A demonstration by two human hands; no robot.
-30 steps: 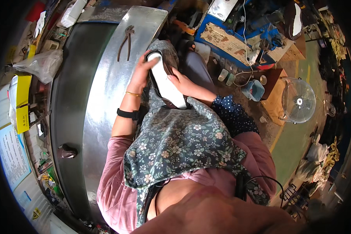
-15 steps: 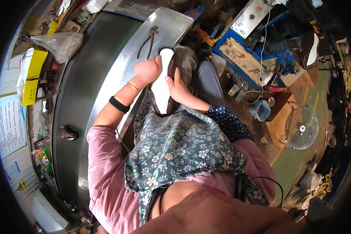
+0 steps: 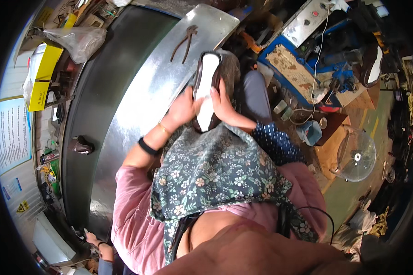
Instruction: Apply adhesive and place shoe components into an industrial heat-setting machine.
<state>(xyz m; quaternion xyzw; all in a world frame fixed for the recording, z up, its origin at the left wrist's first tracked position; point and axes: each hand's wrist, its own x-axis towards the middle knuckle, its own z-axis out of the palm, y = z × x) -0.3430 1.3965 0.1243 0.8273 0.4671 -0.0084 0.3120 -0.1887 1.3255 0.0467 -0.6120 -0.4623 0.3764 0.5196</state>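
Observation:
A dark brown shoe upper [image 3: 209, 69], its white sole side facing up, lies lengthwise over my lap, with the heel end away from me. My left hand [image 3: 183, 109] wraps its left edge, the thumb reaching onto the white sole. From the other side my right hand [image 3: 226, 107] grips the right edge, its thumb on the white part too. The floral apron [image 3: 211, 169] covers my lap just below the shoe's near end. Beyond my left hand, on the metal tabletop [image 3: 144, 87], rests a pair of pincers [image 3: 184, 43] with its handles apart.
Left of the metal top runs a dark conveyor belt [image 3: 110, 68] carrying a small dark shoe [image 3: 81, 145]. Another person's hand [image 3: 92, 238] shows at the lower left. On the right are a blue-framed machine [image 3: 284, 59], a fan [image 3: 357, 157] and another white-soled shoe [image 3: 373, 66].
My left hand has come down from the far end of the shoe and opened from a fist to wrap its side. Another person's hand has appeared at the lower left.

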